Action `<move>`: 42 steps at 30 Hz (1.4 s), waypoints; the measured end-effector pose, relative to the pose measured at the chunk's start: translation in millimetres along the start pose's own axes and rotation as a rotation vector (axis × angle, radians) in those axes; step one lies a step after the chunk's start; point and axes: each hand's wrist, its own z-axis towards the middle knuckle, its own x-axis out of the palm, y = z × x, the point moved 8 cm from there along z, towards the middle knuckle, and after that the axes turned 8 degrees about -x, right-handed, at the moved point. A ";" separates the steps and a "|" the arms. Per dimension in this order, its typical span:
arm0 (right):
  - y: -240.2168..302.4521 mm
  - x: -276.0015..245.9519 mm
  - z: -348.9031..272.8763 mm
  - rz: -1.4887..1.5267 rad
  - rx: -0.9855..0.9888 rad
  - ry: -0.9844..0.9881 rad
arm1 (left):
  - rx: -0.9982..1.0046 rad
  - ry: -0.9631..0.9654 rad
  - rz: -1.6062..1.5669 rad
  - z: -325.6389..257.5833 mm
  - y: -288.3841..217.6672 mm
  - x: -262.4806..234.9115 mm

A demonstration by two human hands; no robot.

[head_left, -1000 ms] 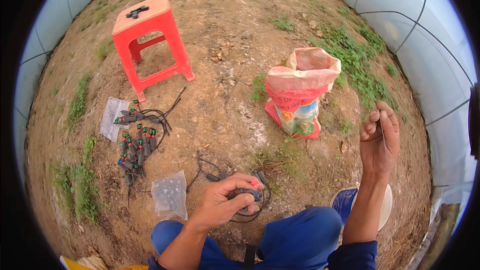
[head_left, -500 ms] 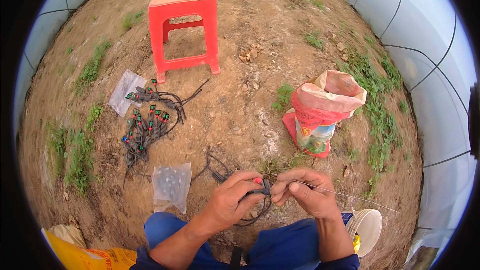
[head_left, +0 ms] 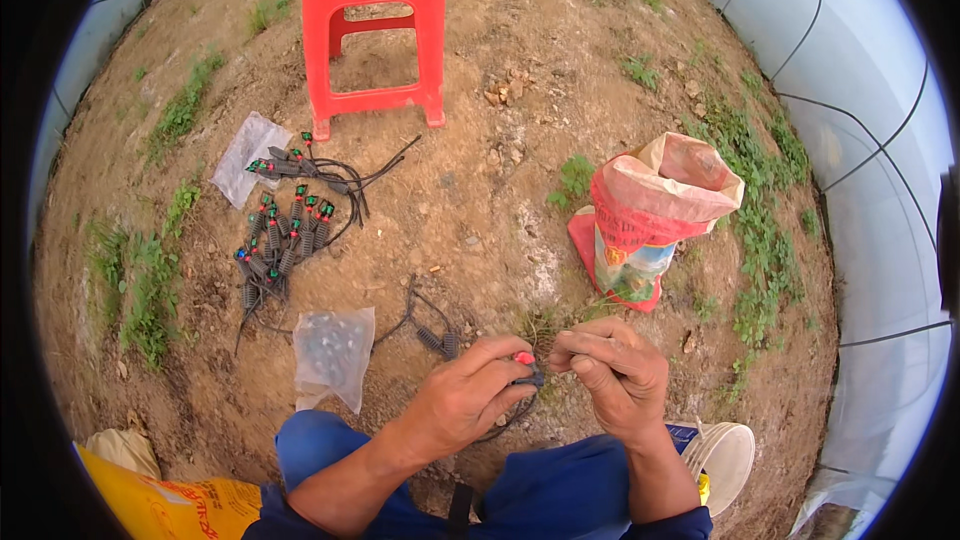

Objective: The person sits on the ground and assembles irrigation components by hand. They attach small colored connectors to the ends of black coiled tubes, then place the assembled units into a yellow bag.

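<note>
Underfoot: bare brown soil [head_left: 480,190] with scattered pebbles and patches of green weeds, enclosed at left and right by pale translucent sheeting on curved hoops [head_left: 850,90].

Item, held: small black dripper fitting with a red tip [head_left: 526,368], with a thin black tube trailing from it. It sits between the two hands, low in the middle of the view, above the person's blue-clad knees. Left hand [head_left: 465,402]: fingers curled around the fitting, thumb and forefinger pinching it near the red tip. Right hand [head_left: 615,372]: fingertips pressed together, pinching at the fitting's right end; what lies between them is too small to tell. The two hands nearly touch.

Items, on the ground:
- red plastic stool [head_left: 375,30], upright, far side, with a small black part on its seat;
- cluster of black fittings with red and green tips [head_left: 285,230], left of centre;
- two clear plastic bags, one beside the cluster [head_left: 248,155], one near the left hand [head_left: 332,352];
- red and white woven sack [head_left: 650,220], open-mouthed, standing to the right;
- white bucket [head_left: 725,455], by the right forearm;
- yellow bag [head_left: 170,505], lower left.
</note>
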 end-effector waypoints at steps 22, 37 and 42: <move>2.7 -1.8 1.8 -0.135 0.013 -0.080 | -0.045 0.012 -0.015 0.6 4.8 5.5; 5.8 4.3 4.7 -0.213 0.014 -0.014 | -0.046 0.029 0.011 1.3 2.7 8.0; 8.8 2.5 5.5 -0.200 -0.010 -0.037 | -0.066 0.055 0.028 0.8 4.3 9.0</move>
